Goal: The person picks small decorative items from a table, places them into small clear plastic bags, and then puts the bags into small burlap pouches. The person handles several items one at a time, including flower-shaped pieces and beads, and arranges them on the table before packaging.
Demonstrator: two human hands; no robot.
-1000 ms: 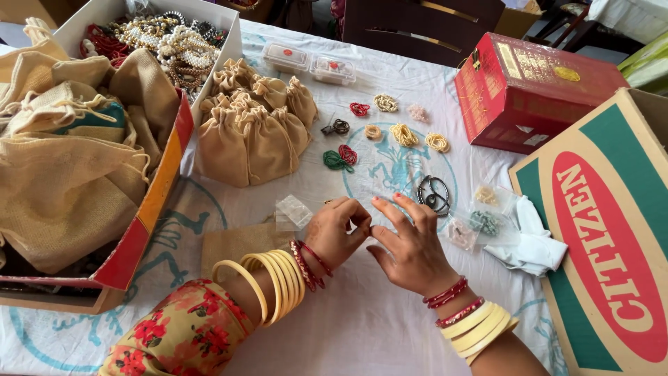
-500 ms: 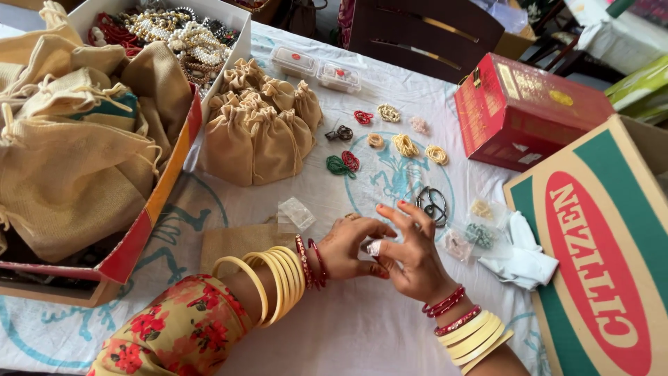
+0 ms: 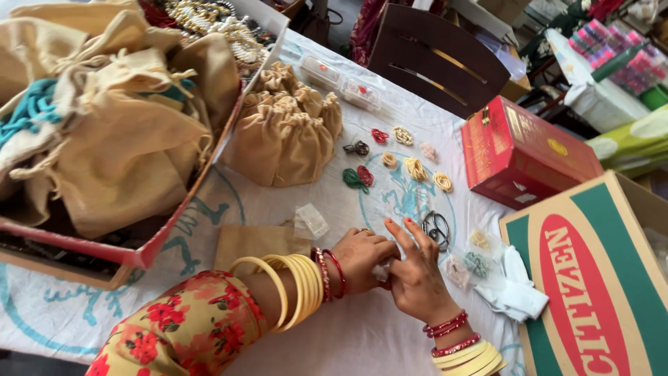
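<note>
My left hand [image 3: 362, 257] and my right hand [image 3: 416, 273] meet over the white printed tablecloth [image 3: 362, 334], fingertips pinched together on a small clear plastic packet [image 3: 381, 273] that is mostly hidden between them. Both wrists wear stacks of yellow and red bangles [image 3: 296, 291]. Just beyond the fingers lie dark rings [image 3: 436, 226] and several small coiled bands in red, green and cream [image 3: 410, 168]. Small clear packets with bands [image 3: 475, 263] lie to the right of my right hand.
A big open box of beige cloth pouches and beaded jewellery [image 3: 104, 139] fills the left. More drawstring pouches [image 3: 285, 132] stand behind. A red box [image 3: 522, 157] and a large cardboard carton [image 3: 598, 278] sit at the right, white cloth [image 3: 518, 296] beside it. A dark chair [image 3: 438, 66] stands behind the table.
My hands have closed together, from apart with fingers spread to pinching the small packet. The view has tilted and shifted slightly to the right.
</note>
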